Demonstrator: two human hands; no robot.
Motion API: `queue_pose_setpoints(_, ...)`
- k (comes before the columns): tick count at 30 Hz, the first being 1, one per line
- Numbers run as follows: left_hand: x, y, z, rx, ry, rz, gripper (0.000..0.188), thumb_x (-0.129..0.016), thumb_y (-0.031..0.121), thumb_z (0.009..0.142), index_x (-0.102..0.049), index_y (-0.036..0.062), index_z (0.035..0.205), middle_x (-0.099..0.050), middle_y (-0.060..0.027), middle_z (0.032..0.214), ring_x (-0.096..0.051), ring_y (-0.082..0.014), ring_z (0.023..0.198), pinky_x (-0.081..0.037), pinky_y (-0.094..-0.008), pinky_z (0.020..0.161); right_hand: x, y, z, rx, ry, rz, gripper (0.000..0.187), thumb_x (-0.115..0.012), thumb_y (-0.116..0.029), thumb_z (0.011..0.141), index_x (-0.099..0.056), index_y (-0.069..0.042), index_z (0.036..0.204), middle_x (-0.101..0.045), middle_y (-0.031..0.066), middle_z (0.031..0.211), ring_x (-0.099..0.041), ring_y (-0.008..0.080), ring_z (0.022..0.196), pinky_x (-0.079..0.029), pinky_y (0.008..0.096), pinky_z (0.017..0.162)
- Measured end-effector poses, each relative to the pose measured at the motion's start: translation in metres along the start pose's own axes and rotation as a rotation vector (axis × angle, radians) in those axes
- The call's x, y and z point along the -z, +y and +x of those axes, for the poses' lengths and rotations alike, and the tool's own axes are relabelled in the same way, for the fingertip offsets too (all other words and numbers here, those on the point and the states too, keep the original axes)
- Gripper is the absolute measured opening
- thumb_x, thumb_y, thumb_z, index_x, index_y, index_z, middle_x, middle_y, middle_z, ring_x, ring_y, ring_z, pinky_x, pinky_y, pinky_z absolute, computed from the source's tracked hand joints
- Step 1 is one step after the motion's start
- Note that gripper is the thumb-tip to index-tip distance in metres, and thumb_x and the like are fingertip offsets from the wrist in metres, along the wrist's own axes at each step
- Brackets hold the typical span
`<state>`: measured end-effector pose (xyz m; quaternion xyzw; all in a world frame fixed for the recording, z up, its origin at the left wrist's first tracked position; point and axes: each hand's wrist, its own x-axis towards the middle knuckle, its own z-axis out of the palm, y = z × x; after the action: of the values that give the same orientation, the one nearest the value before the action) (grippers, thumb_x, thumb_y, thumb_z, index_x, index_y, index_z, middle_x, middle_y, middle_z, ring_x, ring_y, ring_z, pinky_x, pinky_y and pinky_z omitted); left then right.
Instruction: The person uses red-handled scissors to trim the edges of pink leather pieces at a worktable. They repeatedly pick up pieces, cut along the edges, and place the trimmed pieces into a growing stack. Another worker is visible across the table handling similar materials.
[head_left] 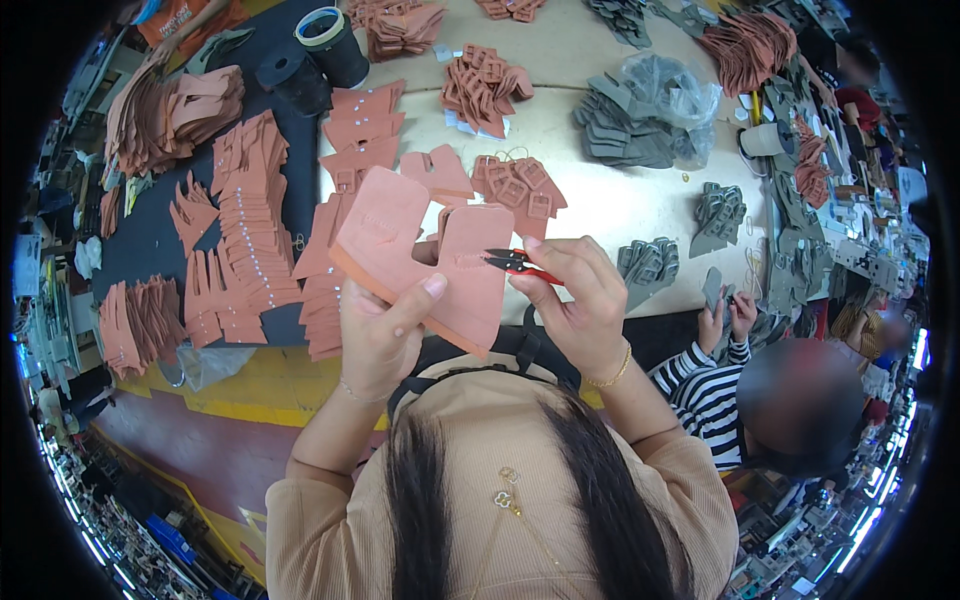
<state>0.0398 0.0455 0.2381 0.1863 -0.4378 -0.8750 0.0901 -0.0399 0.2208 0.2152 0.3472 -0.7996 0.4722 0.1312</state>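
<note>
my right hand (580, 295) is closed around red-handled thread snips (518, 262), their dark tips at a short puckered mark, like stitching, on the right lobe of a notched salmon-pink panel (478, 300). i can't tell whether the blades touch it or sit just over it. my left hand (385, 325) grips that panel, thumb on the front face below the notch, fingers mostly hidden behind; it is held up and tilted in front of me, above the near edge of the bench (625, 205). more edges show behind the right lobe, so it may be more than one layer.

i'd judge the step in hand to be trimming at that mark, perhaps a thread end, though none is clear to see. the next move calls for a steady left hand and a small, shallow squeeze that spares the face.

just beyond the panel lie pink buckle straps (520, 185); off to the right, grey-green buckle straps (648, 262). to the left, long fanned rows of pink pieces (255, 215) cover a dark surface. near my right elbow, a co-worker in striped sleeves holds a small grey-green piece (712, 288).
</note>
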Motion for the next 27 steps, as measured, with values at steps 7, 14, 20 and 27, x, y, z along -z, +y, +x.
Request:
queue_pose_setpoints(7, -0.001, 0.002, -0.004, 0.004, 0.022, -0.039, 0.051, -0.062, -0.004, 0.081, -0.04, -0.0044, 0.127, -0.059, -0.0176, 0.114, -0.061, -0.0235, 0.106, -0.05, -0.0374, 0.091, 0.001, -0.004, 0.004, 0.023, 0.003, -0.004, 0.031, -0.08, -0.013, 0.067, -0.067, -0.002, 0.094, -0.065, 0.0058, 0.082, -0.057, 0.0209, 0.065, -0.044, 0.0318, 0.058)
queue_pose_setpoints(14, 0.001, 0.005, -0.005, 0.009, 0.033, -0.04, 0.049, -0.063, -0.004, 0.081, -0.042, -0.0044, 0.126, -0.059, -0.0167, 0.113, -0.061, -0.0214, 0.104, -0.05, -0.0361, 0.09, -0.004, -0.003, 0.0, -0.207, 0.024, 0.303, 0.031, -0.08, -0.012, 0.068, -0.067, -0.001, 0.094, -0.066, 0.0084, 0.087, -0.059, 0.0189, 0.067, -0.047, 0.029, 0.058)
queue_pose_setpoints(20, 0.0, 0.005, -0.004, -0.024, 0.025, -0.009, 0.041, -0.064, -0.003, 0.082, -0.048, -0.0054, 0.12, -0.062, -0.0149, 0.108, -0.063, -0.0193, 0.097, -0.052, -0.0333, 0.084, 0.002, -0.004, 0.004, -0.06, 0.024, 0.205, 0.035, -0.081, -0.01, 0.068, -0.068, -0.002, 0.1, -0.063, 0.0086, 0.091, -0.06, 0.0163, 0.071, -0.048, 0.0258, 0.06)
queue_pose_setpoints(27, -0.001, 0.005, -0.004, -0.056, 0.01, 0.088, 0.039, -0.067, -0.002, 0.081, -0.051, -0.0048, 0.117, -0.064, -0.0132, 0.105, -0.063, -0.0169, 0.094, -0.052, -0.0306, 0.082, -0.001, -0.011, 0.006, 0.018, -0.031, 0.021, 0.04, -0.084, -0.01, 0.064, -0.07, -0.003, 0.101, -0.056, 0.006, 0.088, -0.056, 0.014, 0.072, -0.049, 0.0246, 0.06)
